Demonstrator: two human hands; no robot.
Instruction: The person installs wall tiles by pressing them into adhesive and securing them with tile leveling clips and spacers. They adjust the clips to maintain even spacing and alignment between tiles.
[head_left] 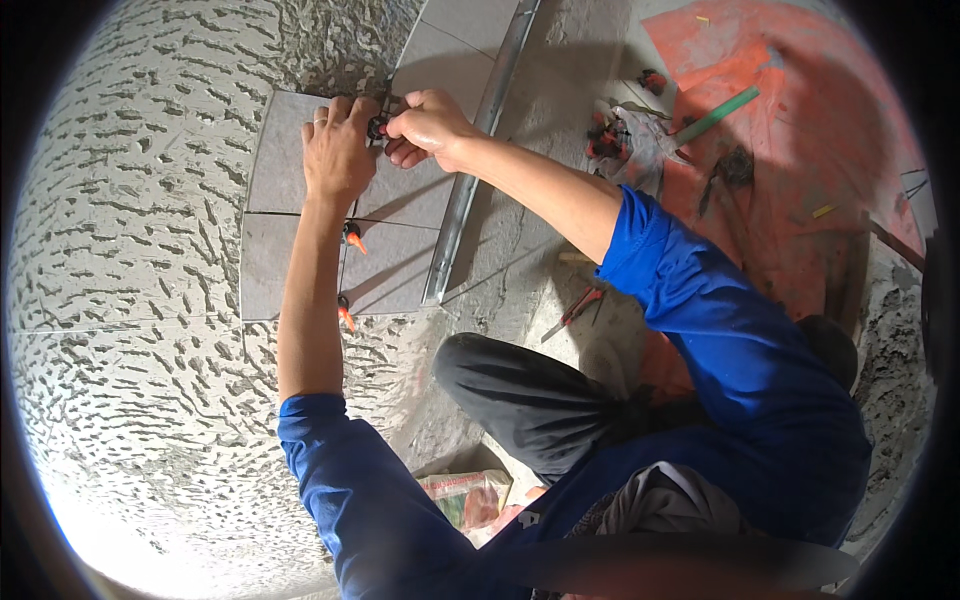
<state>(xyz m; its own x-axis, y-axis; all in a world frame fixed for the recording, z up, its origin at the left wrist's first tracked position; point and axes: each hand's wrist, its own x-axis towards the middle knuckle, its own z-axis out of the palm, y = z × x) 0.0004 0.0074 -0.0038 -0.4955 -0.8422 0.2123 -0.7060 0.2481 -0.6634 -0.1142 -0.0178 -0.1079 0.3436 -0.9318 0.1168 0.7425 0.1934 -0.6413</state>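
Observation:
Grey tiles [275, 250] are set on the grooved wall, with thin joints between them. My left hand [338, 150] lies against the upper left tile, fingers stretched toward its upper edge and a ring on one finger. Just right of it, my right hand [428, 128] pinches a dark tile levelling clip [377, 128] at the joint; its lower part is hidden by the fingers. Lower along the same joint sit two more clips with orange handles, an upper clip [355, 238] and a lower clip [345, 312].
A metal straightedge [470, 205] runs along the tiles' right edge. On the floor lie an orange sheet [810, 170], a green tube [718, 115], a bag with loose clips [625, 140] and a red-handled tool [575, 310]. A printed bag [465, 497] rests near my knee.

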